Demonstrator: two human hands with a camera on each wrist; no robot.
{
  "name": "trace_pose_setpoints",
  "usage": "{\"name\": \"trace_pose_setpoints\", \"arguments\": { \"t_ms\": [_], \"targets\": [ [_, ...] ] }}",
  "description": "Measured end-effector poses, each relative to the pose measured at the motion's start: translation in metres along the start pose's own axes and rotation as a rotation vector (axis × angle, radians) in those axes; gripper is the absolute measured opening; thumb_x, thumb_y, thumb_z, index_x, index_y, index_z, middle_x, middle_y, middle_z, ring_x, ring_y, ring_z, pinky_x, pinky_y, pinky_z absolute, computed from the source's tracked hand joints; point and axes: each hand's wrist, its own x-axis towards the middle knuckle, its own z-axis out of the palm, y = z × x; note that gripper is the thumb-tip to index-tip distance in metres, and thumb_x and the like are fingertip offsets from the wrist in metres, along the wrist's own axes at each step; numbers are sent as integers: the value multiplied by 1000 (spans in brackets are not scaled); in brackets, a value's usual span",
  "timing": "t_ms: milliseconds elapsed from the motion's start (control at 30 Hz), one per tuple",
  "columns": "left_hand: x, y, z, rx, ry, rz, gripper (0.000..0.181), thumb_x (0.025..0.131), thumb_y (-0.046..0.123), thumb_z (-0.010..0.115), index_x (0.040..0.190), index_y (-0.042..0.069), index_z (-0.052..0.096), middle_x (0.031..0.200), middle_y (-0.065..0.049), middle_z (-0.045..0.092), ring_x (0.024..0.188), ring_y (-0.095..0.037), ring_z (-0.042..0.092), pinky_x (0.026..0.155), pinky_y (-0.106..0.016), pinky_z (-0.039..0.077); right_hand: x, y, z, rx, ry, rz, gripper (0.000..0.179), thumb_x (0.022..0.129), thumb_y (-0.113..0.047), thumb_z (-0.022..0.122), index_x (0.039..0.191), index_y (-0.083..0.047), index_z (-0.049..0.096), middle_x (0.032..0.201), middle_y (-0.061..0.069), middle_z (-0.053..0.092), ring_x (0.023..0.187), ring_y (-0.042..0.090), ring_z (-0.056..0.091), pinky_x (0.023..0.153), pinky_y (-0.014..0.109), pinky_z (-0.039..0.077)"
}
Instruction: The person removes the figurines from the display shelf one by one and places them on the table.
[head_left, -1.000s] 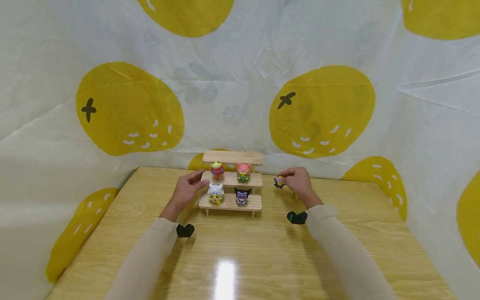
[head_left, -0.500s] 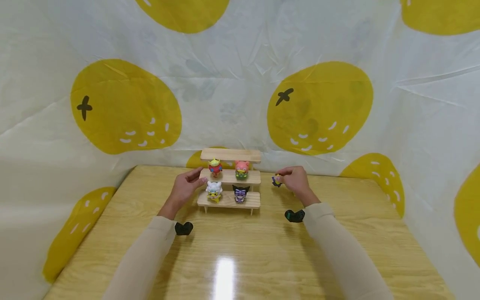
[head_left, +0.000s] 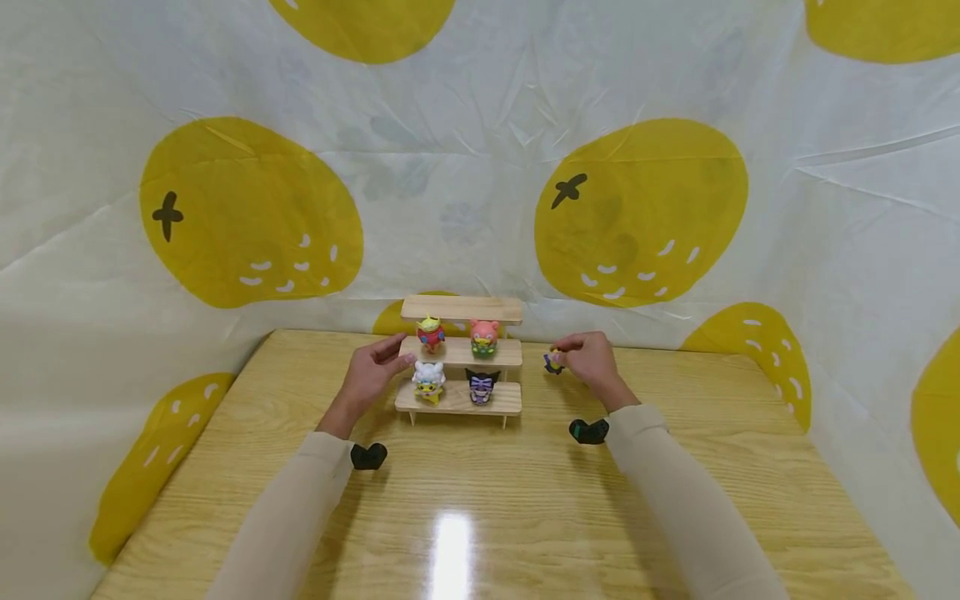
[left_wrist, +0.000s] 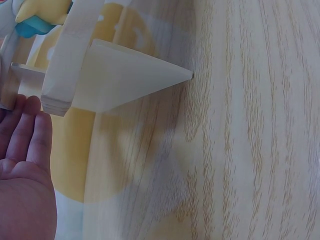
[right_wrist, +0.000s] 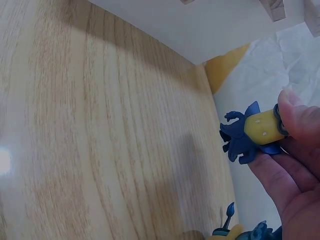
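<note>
My right hand (head_left: 592,365) pinches a small yellow and dark blue figurine (right_wrist: 260,129) between thumb and fingers, off the tabletop, to the right of a three-step wooden display stand (head_left: 461,308). At the stand's left side, my left hand (head_left: 367,375) reaches to the end of the middle step, its fingers (left_wrist: 37,142) fairly straight. Whether they touch the wood is unclear. The middle step carries a red figurine with a yellow top (head_left: 431,335) and a pink one (head_left: 484,339). On the lowest step stand a white-hooded yellow figurine (head_left: 428,383) and a black and purple one (head_left: 482,387).
Another figurine (right_wrist: 237,233) shows partly at the bottom of the right wrist view, near the right hand. The wooden table (head_left: 480,483) runs back to a white cloth with yellow fruit prints (head_left: 450,225). A black device (head_left: 589,431) sits at the right wrist.
The whole head view has shifted slightly. Both hands keep nearly the same places, the right one still pinching the figurine. The figurines on the stand have not moved.
</note>
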Motion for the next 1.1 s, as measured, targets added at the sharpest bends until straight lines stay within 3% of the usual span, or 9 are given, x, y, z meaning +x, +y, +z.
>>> {"name": "trace_pose_setpoints", "arguments": {
  "t_ms": [300,700,1100],
  "targets": [
    [-1,-2,0,-16,5,4,61,101,18,72,154,1,49,158,-22,49,146,-36,50,109,-33,54,-1,3,5,-21,-1,-9,19,95,-9,73,110,2,81,115,22,77,108,33,68,78,26,53],
    [0,-3,-1,-7,4,10,60,101,18,71,154,2,50,159,-22,49,147,-36,49,110,-31,53,-1,8,8,-17,2,-12,21,96,-11,73,113,0,80,122,23,74,116,38,66,92,46,59],
    [2,-2,0,-12,6,5,61,101,16,71,155,0,48,159,-23,48,147,-37,49,111,-36,52,1,13,12,-22,6,-26,21,96,-10,75,112,1,80,123,23,74,114,39,68,89,44,62]
  ]
}}
